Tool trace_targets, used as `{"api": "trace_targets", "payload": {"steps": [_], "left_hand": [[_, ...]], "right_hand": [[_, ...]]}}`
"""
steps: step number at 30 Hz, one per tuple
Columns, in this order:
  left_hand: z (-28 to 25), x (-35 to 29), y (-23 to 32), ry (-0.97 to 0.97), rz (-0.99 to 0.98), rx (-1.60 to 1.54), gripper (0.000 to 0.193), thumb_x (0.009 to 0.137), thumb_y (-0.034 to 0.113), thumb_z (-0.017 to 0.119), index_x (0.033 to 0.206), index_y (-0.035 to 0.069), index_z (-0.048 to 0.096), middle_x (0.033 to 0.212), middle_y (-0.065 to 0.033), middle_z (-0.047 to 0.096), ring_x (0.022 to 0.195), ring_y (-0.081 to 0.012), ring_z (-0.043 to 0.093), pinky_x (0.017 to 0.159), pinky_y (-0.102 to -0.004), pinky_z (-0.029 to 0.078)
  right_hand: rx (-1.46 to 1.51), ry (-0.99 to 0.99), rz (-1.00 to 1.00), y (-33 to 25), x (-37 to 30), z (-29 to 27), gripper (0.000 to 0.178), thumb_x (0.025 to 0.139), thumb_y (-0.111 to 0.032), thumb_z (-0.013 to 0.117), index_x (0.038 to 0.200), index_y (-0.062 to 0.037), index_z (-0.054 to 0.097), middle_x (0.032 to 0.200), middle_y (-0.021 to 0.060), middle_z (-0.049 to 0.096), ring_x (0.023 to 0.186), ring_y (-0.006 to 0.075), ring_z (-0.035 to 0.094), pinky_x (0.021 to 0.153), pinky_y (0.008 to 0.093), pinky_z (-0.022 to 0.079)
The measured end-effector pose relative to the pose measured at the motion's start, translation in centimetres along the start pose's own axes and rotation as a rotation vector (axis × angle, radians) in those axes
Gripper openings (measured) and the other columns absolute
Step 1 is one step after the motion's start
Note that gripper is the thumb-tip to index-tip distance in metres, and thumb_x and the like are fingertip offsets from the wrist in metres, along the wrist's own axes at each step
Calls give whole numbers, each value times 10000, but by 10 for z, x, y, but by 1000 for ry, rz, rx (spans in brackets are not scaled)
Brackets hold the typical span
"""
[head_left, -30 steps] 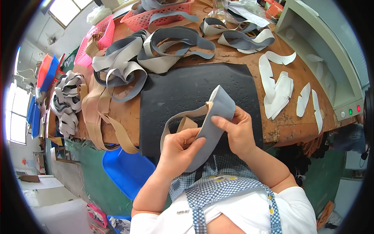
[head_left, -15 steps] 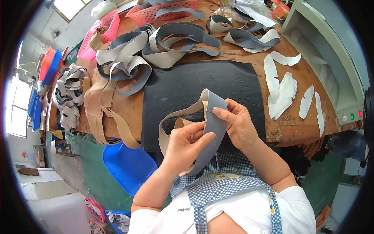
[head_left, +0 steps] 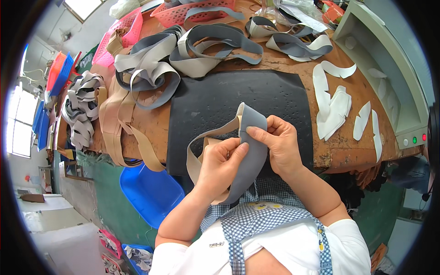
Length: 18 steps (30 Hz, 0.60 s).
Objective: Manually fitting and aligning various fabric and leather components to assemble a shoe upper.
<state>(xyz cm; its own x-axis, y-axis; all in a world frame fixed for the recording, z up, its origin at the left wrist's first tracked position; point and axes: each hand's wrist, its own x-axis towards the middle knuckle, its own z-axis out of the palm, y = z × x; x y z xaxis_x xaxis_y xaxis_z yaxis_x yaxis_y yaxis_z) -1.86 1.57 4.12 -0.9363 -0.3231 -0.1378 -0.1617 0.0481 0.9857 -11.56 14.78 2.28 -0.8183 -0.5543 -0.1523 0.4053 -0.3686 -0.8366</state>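
Note:
A wide strip (head_left: 252, 158), grey on one face and beige on the other, is held up in a loop above the near part of a black mat (head_left: 243, 87). My left hand (head_left: 216, 166) pinches its left edge, thumb on the grey face. Close beside it, my right hand (head_left: 280, 145) grips the right edge between thumb and fingers. A short cross line, like a seam, shows on the grey face between the two thumbs. The curled fingers of my left hand hide part of the loop, whose lower end hangs over my checked apron (head_left: 270, 220).
Heaps of grey strips (head_left: 211, 43) lie behind the mat, with tan strips (head_left: 117, 123) to its left. White cut pieces (head_left: 333, 112) lie right, before a grey machine (head_left: 385, 68) with lit buttons. Pink baskets (head_left: 119, 39) stand far left; a blue tub (head_left: 149, 192) sits below the table.
My left hand has moved up along the strip, its thumb now near the right thumb at the cross line. The grey face has turned more toward me.

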Motion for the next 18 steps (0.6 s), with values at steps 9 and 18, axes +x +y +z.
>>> {"api": "trace_targets", "payload": {"steps": [9,18], "left_hand": [[4,1,1,-44,-125,-297,222,989,145,541,976,-30,677,754,11,638,689,-36,565,602,-172,433],[5,-34,6,37,207,430,139,875,98,713,962,-5,678,709,-123,672,526,-144,589,499,-273,448]], "right_hand": [[-339,-15,-162,2,-2,11,216,832,-41,760,935,-46,570,899,66,687,712,73,632,674,220,526],[-40,29,-129,-47,58,12,435,813,-35,764,1125,14,464,905,149,672,787,231,714,701,316,595]]}}
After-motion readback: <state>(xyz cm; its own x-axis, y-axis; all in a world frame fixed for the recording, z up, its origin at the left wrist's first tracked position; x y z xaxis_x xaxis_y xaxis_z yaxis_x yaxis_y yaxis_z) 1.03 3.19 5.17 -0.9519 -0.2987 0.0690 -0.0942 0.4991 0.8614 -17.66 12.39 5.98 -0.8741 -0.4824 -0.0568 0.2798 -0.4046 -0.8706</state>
